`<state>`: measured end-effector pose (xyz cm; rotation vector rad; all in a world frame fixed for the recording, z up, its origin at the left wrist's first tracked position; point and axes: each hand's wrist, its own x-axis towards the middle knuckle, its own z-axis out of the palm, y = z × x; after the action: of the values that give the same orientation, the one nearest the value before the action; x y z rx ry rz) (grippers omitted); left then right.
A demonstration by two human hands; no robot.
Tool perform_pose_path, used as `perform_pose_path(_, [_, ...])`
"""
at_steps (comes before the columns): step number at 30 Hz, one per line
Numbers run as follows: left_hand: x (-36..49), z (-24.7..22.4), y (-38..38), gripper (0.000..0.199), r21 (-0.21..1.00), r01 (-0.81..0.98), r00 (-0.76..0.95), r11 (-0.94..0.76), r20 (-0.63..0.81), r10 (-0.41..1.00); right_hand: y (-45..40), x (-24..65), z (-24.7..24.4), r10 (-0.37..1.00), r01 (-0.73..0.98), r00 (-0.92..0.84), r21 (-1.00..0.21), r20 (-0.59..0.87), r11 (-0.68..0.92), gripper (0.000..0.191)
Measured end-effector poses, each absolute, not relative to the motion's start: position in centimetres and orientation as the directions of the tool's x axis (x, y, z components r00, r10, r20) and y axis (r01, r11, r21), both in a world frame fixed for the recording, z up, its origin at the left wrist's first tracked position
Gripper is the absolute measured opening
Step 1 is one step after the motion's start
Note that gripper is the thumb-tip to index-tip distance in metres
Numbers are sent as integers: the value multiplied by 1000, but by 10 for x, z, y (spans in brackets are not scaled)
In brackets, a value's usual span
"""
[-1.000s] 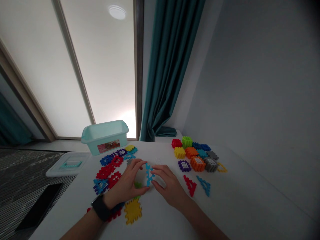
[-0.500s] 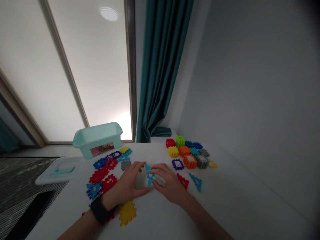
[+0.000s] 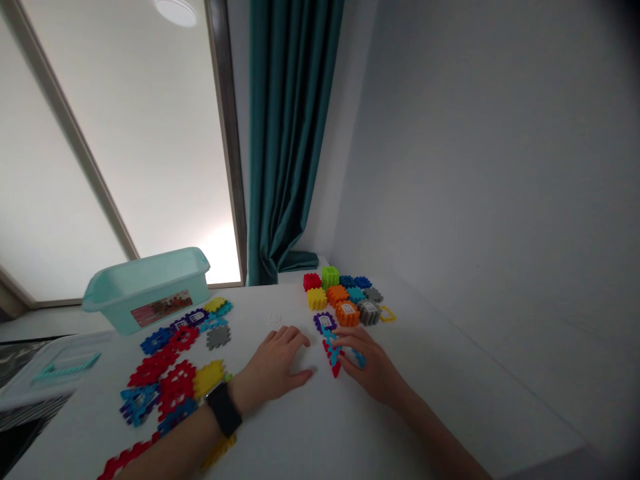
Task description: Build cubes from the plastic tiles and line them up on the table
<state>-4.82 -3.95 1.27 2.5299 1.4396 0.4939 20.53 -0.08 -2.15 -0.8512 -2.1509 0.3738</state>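
A white bench (image 3: 300, 440) stands beside a gray wall (image 3: 475, 167). A dark teal curtain (image 3: 285, 133) hangs behind it, next to a tall bright glass panel (image 3: 135, 147), and a round ceiling light (image 3: 175, 10) glows above. A pale green plastic box (image 3: 147, 290) with a picture label sits at the far left of the bench, and I cannot see well inside it. Its clear lid (image 3: 55, 370) lies flat at the bench's left edge. Flat red, blue, yellow and gray toy pieces (image 3: 153, 367) lie in front of the box. Chunky toy cubes (image 3: 340, 293) in many colors sit in a group at the far right. The left hand (image 3: 275, 363), with a black watch (image 3: 224, 410) on its wrist, rests flat on the bench with its grip open. The right hand (image 3: 373, 367) curls over a blue piece (image 3: 333, 353) and a red piece (image 3: 334, 365), which lie together just under its fingers. I cannot tell if that grip is holding them.
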Motion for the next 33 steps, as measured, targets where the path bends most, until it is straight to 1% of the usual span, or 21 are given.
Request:
perform_pose_path(4, [-23, 2, -31, 45, 316, 792, 494, -522, 170, 852, 7, 240, -31, 719, 478, -444, -537, 535, 695, 21])
perform_pose_path(7, [-11, -6, -26, 50, 304, 791, 504, -530, 167, 847, 12, 259, -35, 762, 508, -445, -568, 470, 647, 22])
perform_pose_path(11, [-3, -15, -23, 53, 283, 791, 508, -543, 191, 840, 14, 273, -40, 813, 534, -423, -616, 400, 580, 21])
perform_pose_path(15, [-1, -20, -22, 56, 288, 793, 490, -537, 221, 843, 16, 275, -41, 826, 521, -417, -645, 378, 559, 20])
perform_pose_path(19, [-1, -22, -22, 60, 303, 784, 487, -542, 242, 839, 16, 273, -40, 817, 523, -451, -636, 359, 567, 19])
perform_pose_path(24, [-2, -25, -21, 52, 317, 765, 499, -561, 259, 827, 15, 272, -37, 821, 559, -474, -612, 318, 560, 19])
perform_pose_path(29, [-3, -29, -19, 55, 326, 758, 495, -565, 279, 823, 15, 271, -35, 823, 577, -482, -598, 300, 556, 18])
perform_pose_path(33, [-3, -28, -19, 52, 337, 753, 500, -566, 266, 824, 15, 270, -35, 814, 582, -491, -578, 310, 572, 16])
